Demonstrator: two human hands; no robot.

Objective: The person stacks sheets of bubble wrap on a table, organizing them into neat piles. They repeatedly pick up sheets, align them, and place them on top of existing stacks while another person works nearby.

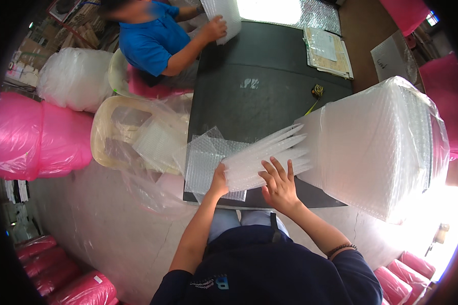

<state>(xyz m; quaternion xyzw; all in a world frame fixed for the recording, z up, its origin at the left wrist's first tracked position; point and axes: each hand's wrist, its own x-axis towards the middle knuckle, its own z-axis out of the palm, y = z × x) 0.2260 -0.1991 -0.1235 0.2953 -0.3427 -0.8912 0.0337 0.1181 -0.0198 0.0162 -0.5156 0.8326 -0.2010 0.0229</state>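
Observation:
My left hand [219,181] is closed round the near end of a stack of clear bubble wrap sheets [247,165]. At their far right end the sheets fan apart into several layers. My right hand [280,185] rests against the side of the stack, its fingers spread and not gripping. Beneath the stack, other flat bubble wrap pieces [201,165] lie on the near left corner of the dark table [229,96]. A large plastic-wrapped bundle of bubble wrap [366,145] stands just right of the fanned ends.
Across the table a co-worker in a blue shirt [150,40] handles a bubble wrap sheet [224,15]. A tape measure [317,91] and papers [328,53] lie at the right. A cream plastic chair [104,132] holds loose plastic. Pink wrapped rolls [40,134] stand left.

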